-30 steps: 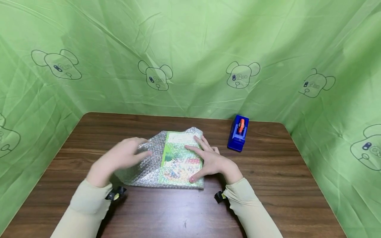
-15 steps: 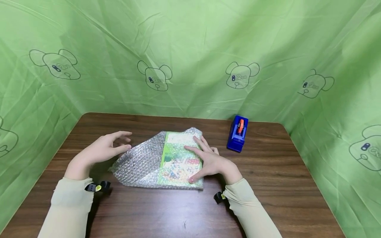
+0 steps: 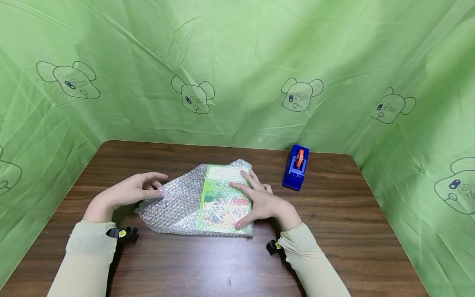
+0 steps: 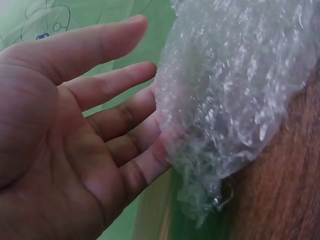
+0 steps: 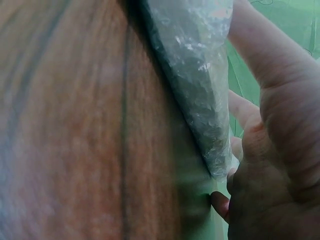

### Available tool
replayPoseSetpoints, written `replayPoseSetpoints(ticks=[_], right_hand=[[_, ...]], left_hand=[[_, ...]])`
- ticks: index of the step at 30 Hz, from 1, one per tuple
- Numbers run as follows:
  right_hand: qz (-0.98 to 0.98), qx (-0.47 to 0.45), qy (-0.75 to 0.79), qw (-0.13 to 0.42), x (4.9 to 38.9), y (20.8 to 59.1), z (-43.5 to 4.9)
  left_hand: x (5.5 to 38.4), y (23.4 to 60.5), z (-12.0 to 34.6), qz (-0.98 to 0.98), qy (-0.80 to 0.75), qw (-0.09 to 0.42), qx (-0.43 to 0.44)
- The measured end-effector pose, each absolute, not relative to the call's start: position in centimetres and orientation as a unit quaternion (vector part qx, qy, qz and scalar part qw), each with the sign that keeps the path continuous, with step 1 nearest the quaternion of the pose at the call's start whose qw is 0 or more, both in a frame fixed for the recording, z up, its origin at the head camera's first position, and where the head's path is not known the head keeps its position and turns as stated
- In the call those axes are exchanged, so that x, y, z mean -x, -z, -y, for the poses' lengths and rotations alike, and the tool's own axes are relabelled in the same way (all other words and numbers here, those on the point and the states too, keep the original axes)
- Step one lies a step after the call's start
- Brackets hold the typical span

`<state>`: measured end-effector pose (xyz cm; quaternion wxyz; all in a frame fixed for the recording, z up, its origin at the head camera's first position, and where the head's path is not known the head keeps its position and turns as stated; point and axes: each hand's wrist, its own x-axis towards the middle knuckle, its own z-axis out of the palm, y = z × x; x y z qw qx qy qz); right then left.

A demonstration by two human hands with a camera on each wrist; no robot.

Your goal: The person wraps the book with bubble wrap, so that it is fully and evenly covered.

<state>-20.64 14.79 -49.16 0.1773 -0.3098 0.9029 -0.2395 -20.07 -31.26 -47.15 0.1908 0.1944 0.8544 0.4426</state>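
A flat book (image 3: 222, 198) with a green illustrated cover shows through bubble wrap (image 3: 178, 202) on the table. The wrap covers it and sticks out to the left as a folded, pointed flap. My right hand (image 3: 265, 202) rests on the book's right side with fingers spread, thumb near the lower edge. At the flap's upper left edge is my left hand (image 3: 133, 189). In the left wrist view its fingertips reach right to the edge of the bubble wrap (image 4: 235, 90), partly behind it, while the thumb stands apart.
A blue tape dispenser (image 3: 296, 167) with an orange roll stands at the back right of the brown wooden table (image 3: 334, 231). Green cloth (image 3: 237, 62) printed with bear outlines hangs behind and at both sides.
My left hand has drawn back leftward off the wrap, and the flap now lies lower. It has since moved down slightly to the flap's edge. My right hand has stayed in place.
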Motion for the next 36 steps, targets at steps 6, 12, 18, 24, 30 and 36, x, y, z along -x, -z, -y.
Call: replayPoseSetpoints(ticks=[6,12,18,24,30,36], right_hand=[[-0.902,0.311,0.241,0.176,20.7,49.3,-14.9],[-0.902,0.308,0.242,0.181,20.8,49.4,-15.0],[-0.902,0.31,0.241,0.178,20.8,49.5,-15.0],[-0.904,0.31,0.24,0.173,20.8,49.7,-15.1],[-0.906,0.305,0.236,0.172,20.8,49.6,-15.0],[-0.905,0.305,0.239,0.175,20.8,49.6,-15.0]], left_hand=[[19.9,47.2,31.4,-0.848,-0.438,0.23,-0.191],[19.5,46.5,31.1,-0.847,-0.424,0.247,-0.204],[18.7,44.5,30.3,-0.835,-0.448,0.254,-0.192],[17.6,41.8,28.1,-0.819,-0.49,0.243,-0.173],[16.9,40.1,25.1,-0.817,-0.514,0.184,-0.185],[16.7,39.9,24.7,-0.844,-0.477,0.157,-0.185]])
